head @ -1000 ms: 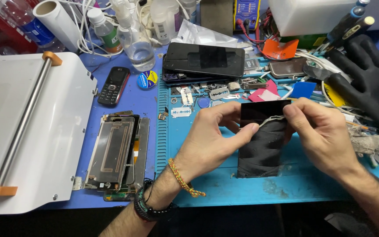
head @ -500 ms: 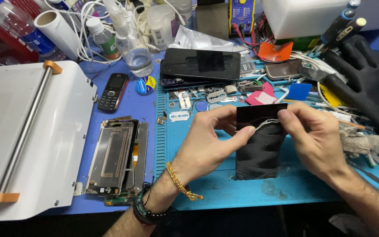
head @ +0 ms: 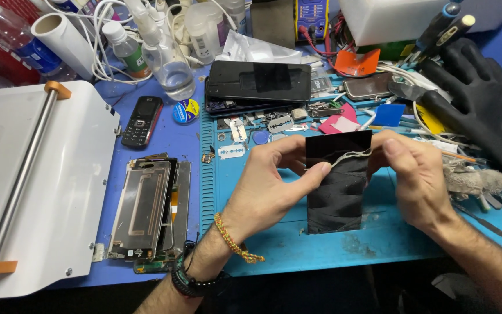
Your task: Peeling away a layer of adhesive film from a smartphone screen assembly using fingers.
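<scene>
Both hands have stayed put since a second ago. The left hand (head: 274, 180) and right hand (head: 416, 174) pinch a flat, glossy black screen panel (head: 338, 186), fingers closed on its top edge, above the blue ribbed mat (head: 286, 244). Farther back lies a dark rectangular phone (head: 260, 81).

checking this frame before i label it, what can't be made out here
All in the head view:
- Right hand: its fingertips are hidden behind the black panel.
- Pale strip across the panel: too thin to tell what it is.
- White machine: cut off by the left edge.
- Black glove: runs off the right edge.
- Small parts on the blue mat: too small to identify.
</scene>
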